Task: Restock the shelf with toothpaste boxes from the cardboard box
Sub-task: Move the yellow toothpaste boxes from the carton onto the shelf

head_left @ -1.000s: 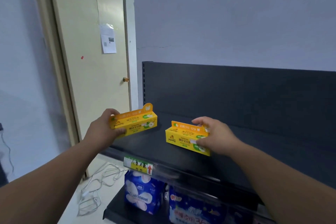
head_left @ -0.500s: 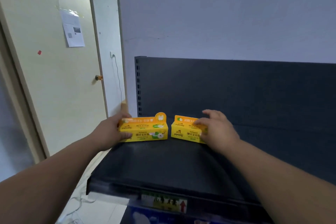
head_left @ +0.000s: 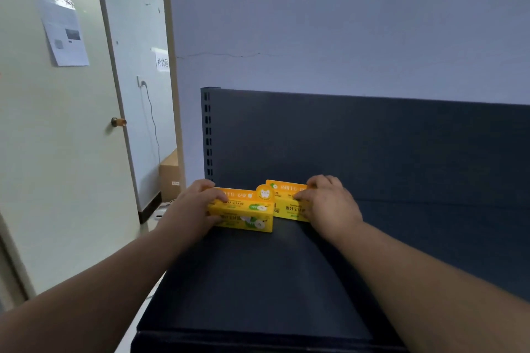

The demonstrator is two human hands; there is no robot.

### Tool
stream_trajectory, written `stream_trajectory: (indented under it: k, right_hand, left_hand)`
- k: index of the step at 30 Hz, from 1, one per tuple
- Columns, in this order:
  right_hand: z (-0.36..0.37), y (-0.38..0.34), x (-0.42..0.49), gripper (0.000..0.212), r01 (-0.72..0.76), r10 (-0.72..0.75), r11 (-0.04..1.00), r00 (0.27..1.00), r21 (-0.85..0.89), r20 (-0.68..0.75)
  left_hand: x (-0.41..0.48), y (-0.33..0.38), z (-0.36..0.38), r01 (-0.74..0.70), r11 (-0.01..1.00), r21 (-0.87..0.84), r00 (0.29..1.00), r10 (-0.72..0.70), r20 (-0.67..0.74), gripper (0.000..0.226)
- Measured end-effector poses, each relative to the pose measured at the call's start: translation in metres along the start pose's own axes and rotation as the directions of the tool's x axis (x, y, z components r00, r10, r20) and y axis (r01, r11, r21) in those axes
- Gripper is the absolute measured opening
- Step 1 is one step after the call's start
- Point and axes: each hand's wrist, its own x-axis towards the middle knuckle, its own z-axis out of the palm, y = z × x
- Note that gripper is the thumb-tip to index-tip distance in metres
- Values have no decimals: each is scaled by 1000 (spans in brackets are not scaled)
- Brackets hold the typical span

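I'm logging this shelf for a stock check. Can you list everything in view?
left toothpaste box: 1, yellow, near the back of the shelf top
right toothpaste box: 1, yellow, beside it, slightly further back
shelf: 1, dark grey, centre
back panel: 1, dark grey, upright behind the boxes
door: 1, cream, left
door knob: 1, brassy, on the door
paper sheet: 1, white, stuck on the door
cardboard box: 1, brown, on the floor past the door
cable: 1, dark, hanging from a wall socket
left hand: 1, grips the left toothpaste box
right hand: 1, grips the right toothpaste box
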Motion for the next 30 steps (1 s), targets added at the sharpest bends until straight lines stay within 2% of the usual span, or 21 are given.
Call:
stream_trajectory:
  k: [7, 11, 13, 15, 17, 19, 20, 22, 25, 30]
  right_hand:
    - [10, 1, 8, 43, -20, 21, 997, 1000, 70, -13]
    - [12, 0, 11, 43, -19, 12, 980, 999, 199, 38]
    - [10, -2, 8, 45, -10, 7, 955, 1000, 295, 10]
    - [5, -2, 4, 52, -41, 82, 927, 992, 373, -96]
    - [-1, 2, 2, 64, -143, 222, 910, 961, 389, -166]
    - [-6, 5, 1, 77, -275, 353, 859, 929, 432, -111]
    - [-7, 5, 1, 79, -311, 374, 837, 926, 451, -57]
    - [-7, 0, 3, 74, -303, 330, 844, 944, 442, 16]
    - [-2, -12, 7, 65, -214, 231, 860, 973, 463, 22]
    - [3, -29, 16, 68, -102, 94, 857, 995, 505, 41]
  left_hand:
    - [11, 2, 7, 17, 1000, 21, 999, -16, -31, 39]
    - [11, 0, 7, 16, 1000, -2, 999, -16, -32, 37]
    - [7, -2, 6, 18, 1000, -1, 999, -18, -40, 38]
    - [3, -3, 6, 28, 1000, -8, 998, -28, -64, 43]
    - [0, -4, 4, 43, 999, -23, 995, -44, -90, 47]
    - [-3, -4, 2, 55, 997, -58, 993, -61, -105, 49]
    - [-3, -4, 1, 57, 996, -71, 992, -64, -107, 50]
    - [-5, -5, -1, 55, 995, -79, 993, -63, -101, 49]
    - [-6, -7, -3, 49, 996, -80, 995, -56, -86, 47]
    - [-7, -10, -3, 35, 993, -111, 997, -42, -64, 44]
